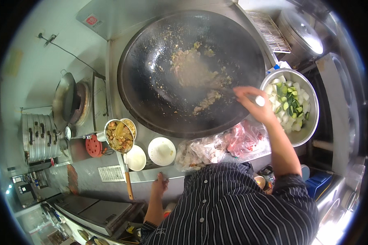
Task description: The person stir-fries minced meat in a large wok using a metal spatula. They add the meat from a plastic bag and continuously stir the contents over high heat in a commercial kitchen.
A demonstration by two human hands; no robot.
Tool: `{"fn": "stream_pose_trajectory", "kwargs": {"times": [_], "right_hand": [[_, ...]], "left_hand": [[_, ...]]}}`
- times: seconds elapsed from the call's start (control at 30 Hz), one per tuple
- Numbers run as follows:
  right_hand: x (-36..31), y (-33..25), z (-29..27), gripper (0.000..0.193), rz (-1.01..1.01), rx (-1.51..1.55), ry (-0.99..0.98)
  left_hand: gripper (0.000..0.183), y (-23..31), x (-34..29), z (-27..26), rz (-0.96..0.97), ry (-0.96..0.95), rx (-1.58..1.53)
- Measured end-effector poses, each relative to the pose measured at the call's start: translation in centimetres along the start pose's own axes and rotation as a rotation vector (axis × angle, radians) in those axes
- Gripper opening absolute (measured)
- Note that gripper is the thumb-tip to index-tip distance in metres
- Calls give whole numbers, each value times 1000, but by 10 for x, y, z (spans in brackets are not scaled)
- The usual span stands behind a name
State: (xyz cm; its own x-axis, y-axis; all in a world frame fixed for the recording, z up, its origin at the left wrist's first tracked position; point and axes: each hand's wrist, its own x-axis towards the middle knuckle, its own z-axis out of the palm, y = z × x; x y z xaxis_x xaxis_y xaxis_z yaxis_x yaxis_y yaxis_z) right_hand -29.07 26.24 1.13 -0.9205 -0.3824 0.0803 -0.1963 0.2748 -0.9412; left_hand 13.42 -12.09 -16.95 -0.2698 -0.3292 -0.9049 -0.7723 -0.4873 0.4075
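A big black wok fills the middle of the view, with pale, steaming minced-looking food at its centre and bits stuck along its wall. My right hand is closed round a white-ended handle over the wok's right rim. The tool's head reaches toward the food, blurred by steam, so I cannot tell its exact shape. At the counter's front edge, below two white bowls, my left hand has its fingers curled on the edge. Right of the wok stands a steel basin of white chunks and green slices.
Clear plastic bags of pale and pink food lie before the wok. White bowls stand left of them. A wooden-handled strainer of brown pieces juts over the counter edge. A lidded pot and wire rack are far right.
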Motion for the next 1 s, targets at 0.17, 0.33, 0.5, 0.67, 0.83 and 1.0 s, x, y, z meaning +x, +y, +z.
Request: {"fn": "stream_pose_trajectory", "kwargs": {"times": [0.17, 0.33, 0.5, 0.67, 0.83, 1.0], "right_hand": [[115, 54, 107, 20, 173, 208, 274], [87, 74, 137, 18, 53, 395, 188], [-8, 4, 14, 11, 26, 129, -88], [17, -18, -32, 15, -113, -180, -11], [135, 59, 56, 16, -118, 155, 249], [104, 82, 136, 14, -50, 145, 258]], "left_hand": [[64, 3, 0, -2, -14, 2, -1], [62, -2, 2, -3, 22, 8, 29], [60, -8, 7, -5, 44, 10, 20], [61, -11, 12, -8, 20, -8, 30], [64, -9, 12, -6, 28, 3, 14], [55, 34, -31, 11, 53, -225, 337]]}}
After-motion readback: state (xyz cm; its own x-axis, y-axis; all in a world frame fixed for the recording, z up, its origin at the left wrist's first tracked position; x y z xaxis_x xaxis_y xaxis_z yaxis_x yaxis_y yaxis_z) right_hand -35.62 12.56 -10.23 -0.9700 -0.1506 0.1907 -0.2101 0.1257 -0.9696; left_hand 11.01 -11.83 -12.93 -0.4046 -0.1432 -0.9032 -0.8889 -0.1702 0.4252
